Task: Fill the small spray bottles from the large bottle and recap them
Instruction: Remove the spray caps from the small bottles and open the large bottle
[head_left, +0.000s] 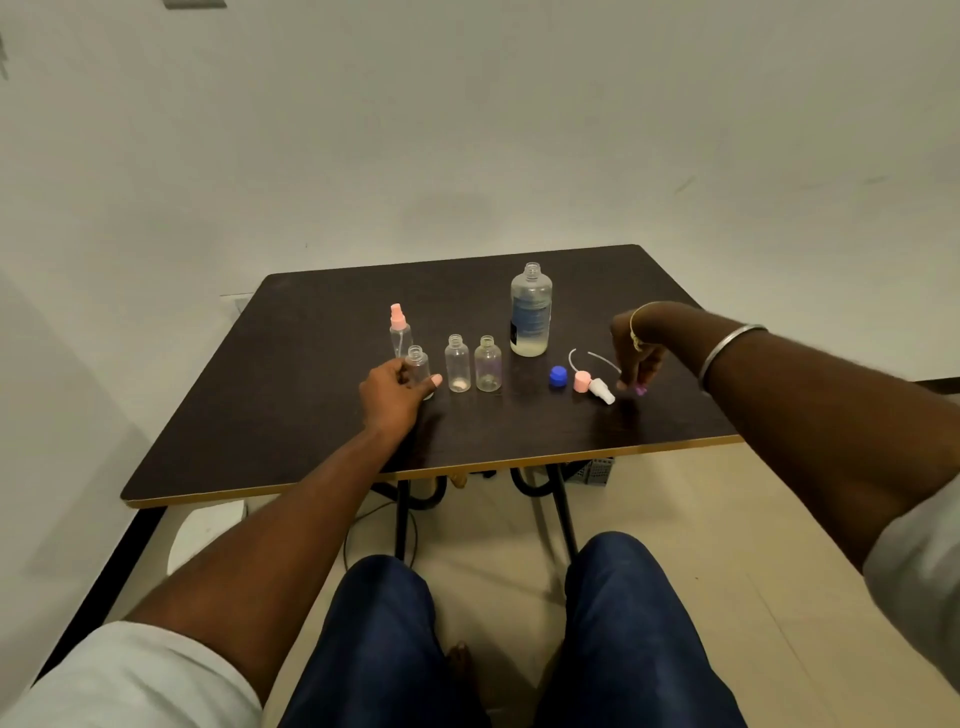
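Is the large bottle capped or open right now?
Open. The large bottle stands upright with its threaded neck bare, and the blue cap lies apart from it on the table.

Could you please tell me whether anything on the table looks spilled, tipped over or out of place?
Nothing stands out. The large bottle and four small bottles stand upright, and no spill shows on the table. The blue cap, pink spray head and white spray head lie loose beside the large bottle.

A dark table (260, 415) on black legs (400, 519) stands by a plain wall (467, 130), over a pale floor (675, 519)
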